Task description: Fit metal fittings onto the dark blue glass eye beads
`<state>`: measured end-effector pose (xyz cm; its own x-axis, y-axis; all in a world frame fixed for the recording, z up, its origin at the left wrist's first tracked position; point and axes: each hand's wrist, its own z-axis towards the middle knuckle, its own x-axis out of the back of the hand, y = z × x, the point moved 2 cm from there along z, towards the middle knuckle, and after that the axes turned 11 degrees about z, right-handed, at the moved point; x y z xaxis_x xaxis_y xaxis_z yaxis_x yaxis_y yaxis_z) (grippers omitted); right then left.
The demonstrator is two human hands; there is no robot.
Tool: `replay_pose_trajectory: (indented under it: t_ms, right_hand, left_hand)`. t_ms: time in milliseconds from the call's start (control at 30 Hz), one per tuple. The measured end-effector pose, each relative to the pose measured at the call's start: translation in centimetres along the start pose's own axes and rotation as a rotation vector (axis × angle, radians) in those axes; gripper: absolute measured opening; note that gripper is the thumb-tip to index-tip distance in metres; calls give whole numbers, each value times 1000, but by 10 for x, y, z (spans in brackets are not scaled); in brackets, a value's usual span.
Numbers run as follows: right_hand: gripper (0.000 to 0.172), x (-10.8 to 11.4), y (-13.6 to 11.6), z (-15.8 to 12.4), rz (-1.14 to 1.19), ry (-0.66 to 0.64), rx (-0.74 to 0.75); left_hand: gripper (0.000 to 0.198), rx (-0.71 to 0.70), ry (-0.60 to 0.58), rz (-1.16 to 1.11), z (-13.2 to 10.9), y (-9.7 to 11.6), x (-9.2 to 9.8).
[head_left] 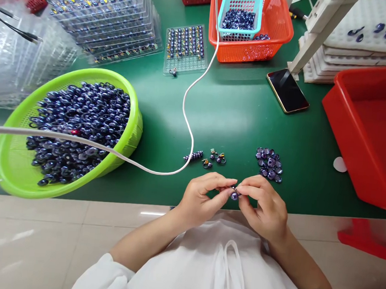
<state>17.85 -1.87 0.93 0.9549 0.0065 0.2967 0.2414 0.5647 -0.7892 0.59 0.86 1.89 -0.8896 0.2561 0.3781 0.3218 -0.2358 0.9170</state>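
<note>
Near the table's front edge, my left hand (205, 199) and my right hand (263, 205) meet fingertip to fingertip. Between them is a small glossy dark-blue earbud shell (234, 196), pinched from both sides. Its finer details are hidden by my fingers. Just beyond my left hand lie a row of small dark-blue pieces (194, 156) and several earbud pieces with coloured circuit parts (213, 157). Past my right hand, several loose dark-blue cover pieces (270, 163) are spread in a cluster.
A green basket (134, 126) heaped with dark-blue pieces stands left, crossed by a white cable (184, 104). Behind are stacked clear trays (122, 27), a partly filled tray (184, 66) and an orange basket (250, 55). A phone (287, 92) and red bin (349, 116) are right.
</note>
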Motion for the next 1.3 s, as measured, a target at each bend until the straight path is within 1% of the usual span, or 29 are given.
replay_pose_trajectory:
  t_ms: [267, 433, 600, 700, 800, 933, 1000, 1100, 1200, 1300]
  right_hand:
    - [40, 1, 1, -1, -38, -27, -17]
    - [40, 1, 0, -2, -130, -56, 36]
    - [40, 1, -1, -2, -162, -64, 68]
    - [38, 0, -1, -2, -148, -62, 60]
    - [36, -2, -1, -3, -53, -12, -20]
    - [27, -6, 4, -8, 142, 120, -257]
    - [20, -10, 6, -12, 202, 146, -346]
    - [14, -13, 6, -15, 199, 148, -401]
    - [13, -14, 3, -15, 173, 154, -417]
    - [11, -13, 1, -12, 193, 156, -446]
  left_hand:
    - [20, -7, 0, 37, 1, 0, 1]
    - [21, -41, -16, 24, 2, -1, 1]
    - [19, -9, -46, -19, 2, -4, -1]
    - [18, 15, -45, -30, 0, -6, -2]
    - [17, 21, -23, -35, -2, -6, -4]
    - [17, -27, 39, -22, -5, -4, -6]
    - [19, -62, 63, -3, -6, -3, -7]
    - [22, -132, 101, 38, -7, -3, -9]
    - [25, -197, 143, 60, -8, -2, -10]
    - [28, -232, 153, 70, -8, -2, -11]
